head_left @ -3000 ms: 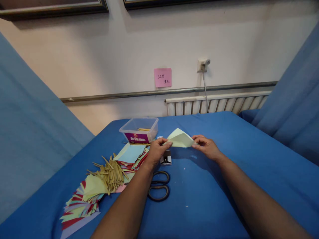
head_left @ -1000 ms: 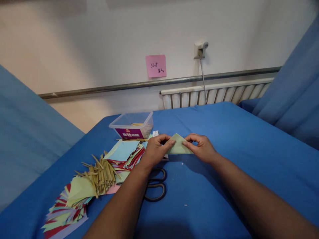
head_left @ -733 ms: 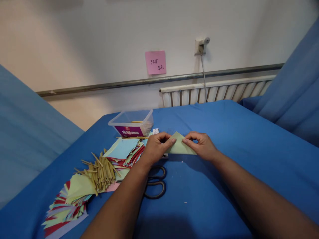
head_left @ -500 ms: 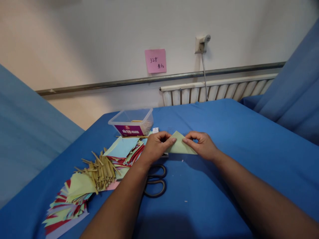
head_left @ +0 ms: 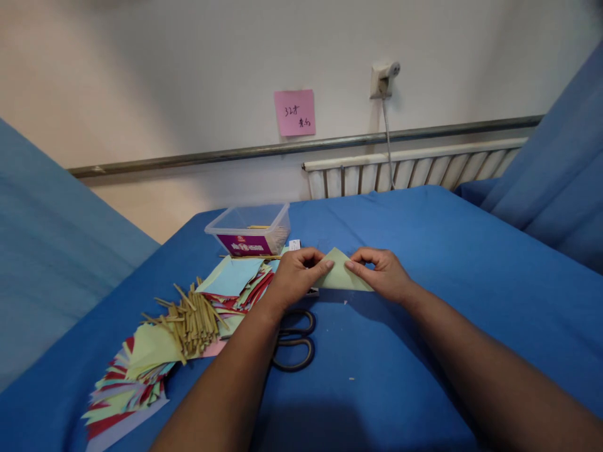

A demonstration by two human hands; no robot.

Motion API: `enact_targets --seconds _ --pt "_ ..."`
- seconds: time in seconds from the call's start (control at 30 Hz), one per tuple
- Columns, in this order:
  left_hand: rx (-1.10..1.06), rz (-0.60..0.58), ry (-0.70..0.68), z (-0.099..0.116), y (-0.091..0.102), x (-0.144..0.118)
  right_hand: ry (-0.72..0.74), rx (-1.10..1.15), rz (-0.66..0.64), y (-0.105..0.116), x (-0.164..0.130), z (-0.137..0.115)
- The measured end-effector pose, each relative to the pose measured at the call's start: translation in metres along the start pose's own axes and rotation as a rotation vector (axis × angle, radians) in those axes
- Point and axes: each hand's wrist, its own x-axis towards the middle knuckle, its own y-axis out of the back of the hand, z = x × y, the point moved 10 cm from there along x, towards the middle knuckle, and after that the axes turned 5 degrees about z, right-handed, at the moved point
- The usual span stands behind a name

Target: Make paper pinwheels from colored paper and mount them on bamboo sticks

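A pale green sheet of paper (head_left: 340,274), folded into a triangle with its peak pointing away from me, is held up over the blue cloth. My left hand (head_left: 301,273) pinches its left slope between thumb and fingers. On the opposite slope, my right hand (head_left: 379,273) grips it the same way, thumb on the near face. Black-handled scissors (head_left: 296,342) lie beside my left forearm, their blades hidden under it. A small box with a white label (head_left: 294,245) is mostly covered by my left hand.
Left of my arm lie a stack of coloured paper squares (head_left: 230,278), a heap of short yellowish sticks (head_left: 195,323) and a fanned pile of coloured papers (head_left: 127,389). Behind stands a clear plastic box (head_left: 247,220). Tiny scraps dot the blue cloth (head_left: 424,238); a radiator (head_left: 414,169) runs along the wall.
Both hands and the folded paper stay almost in place. The view has shifted very slightly.
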Motion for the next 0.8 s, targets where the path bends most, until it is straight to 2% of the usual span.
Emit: enact_targets --seconds 0.37,0.53,0.67,0.8 --pt "0.034 -0.065 -0.038 0.009 -0.012 -0.007 -0.045 0.141 -0.042 -0.005 -0.001 -0.001" --pt "0.15 -0.027 -0.113 0.013 -0.015 -0.009 0.021 -0.025 -0.029 -0.006 -0.002 -0.007" --pt "0.139 0.053 -0.056 0.009 -0.003 -0.005 0.058 -0.163 0.128 0.008 -0.002 -0.007" --pt "-0.118 0.158 0.102 -0.007 0.011 0.0 -0.047 -0.065 0.329 0.024 -0.004 0.011"
